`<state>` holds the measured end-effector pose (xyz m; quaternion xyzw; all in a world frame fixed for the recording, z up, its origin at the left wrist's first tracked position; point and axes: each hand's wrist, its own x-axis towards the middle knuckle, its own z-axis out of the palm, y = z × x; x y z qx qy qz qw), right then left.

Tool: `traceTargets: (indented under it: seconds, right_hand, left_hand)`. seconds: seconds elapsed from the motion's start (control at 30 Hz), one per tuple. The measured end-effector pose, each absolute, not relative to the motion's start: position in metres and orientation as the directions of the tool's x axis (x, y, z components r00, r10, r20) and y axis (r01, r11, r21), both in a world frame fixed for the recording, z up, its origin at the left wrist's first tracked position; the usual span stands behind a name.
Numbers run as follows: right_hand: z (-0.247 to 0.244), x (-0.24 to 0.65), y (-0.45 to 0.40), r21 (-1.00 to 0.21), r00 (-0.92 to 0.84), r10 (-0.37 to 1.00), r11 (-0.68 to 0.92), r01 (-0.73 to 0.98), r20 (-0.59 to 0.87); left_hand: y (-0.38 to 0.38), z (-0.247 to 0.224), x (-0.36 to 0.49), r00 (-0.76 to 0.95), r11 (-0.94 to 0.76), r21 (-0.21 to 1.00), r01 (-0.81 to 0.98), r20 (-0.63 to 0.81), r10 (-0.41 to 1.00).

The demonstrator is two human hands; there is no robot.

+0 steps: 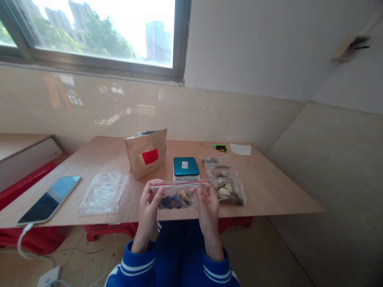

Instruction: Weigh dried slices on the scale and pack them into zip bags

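Observation:
Between my two hands I hold a clear zip-lock bag [175,201] with a red strip along its top edge. Dark pieces and a tan one lie inside it. My left hand [150,205] pinches its left end, thumb in front. At the other end, my right hand [207,205] grips with the thumb pressed on the plastic. Just behind the bag is a small scale with a teal top [186,166] and a white label. To the right, several filled zip-lock bags [227,191] lie in an overlapping row, with pale slices and dark bits inside.
A brown kraft pouch [146,153] with a red label stands open behind. On the left are a stack of clear bags [103,193] and a phone [49,201] on a cable. A screwdriver [217,147] and white paper [241,149] lie at the table's [278,195] back right.

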<state>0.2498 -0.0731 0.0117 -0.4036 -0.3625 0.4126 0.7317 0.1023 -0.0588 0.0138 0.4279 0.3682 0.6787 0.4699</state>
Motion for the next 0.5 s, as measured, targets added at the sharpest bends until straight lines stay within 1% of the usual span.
traceTargets:
  seconds: [0.07,0.2,0.4,0.5]
  right_hand:
    - [0.0127,0.2482,-0.0738,-0.899,0.384,0.909,0.297,-0.322,0.162]
    - [0.0123,0.2495,-0.0740,-0.923,0.358,0.928,0.222,-0.314,0.101]
    - [0.0095,0.2545,-0.0712,-0.963,0.345,0.935,0.164,-0.212,0.083]
    - [0.0064,0.2572,-0.0705,-0.980,0.381,0.917,0.172,-0.105,0.120]
  left_hand:
    - [-0.0593,0.0137,0.1024,-0.173,-0.285,0.914,-0.290,0.243,0.955]
    - [-0.0591,0.0146,0.1005,-0.194,-0.301,0.921,-0.247,0.258,0.947]
    - [-0.0568,0.0133,0.0972,-0.204,-0.298,0.935,-0.190,0.259,0.944]
    - [-0.0568,0.0114,0.0948,-0.200,-0.298,0.940,-0.168,0.263,0.944]
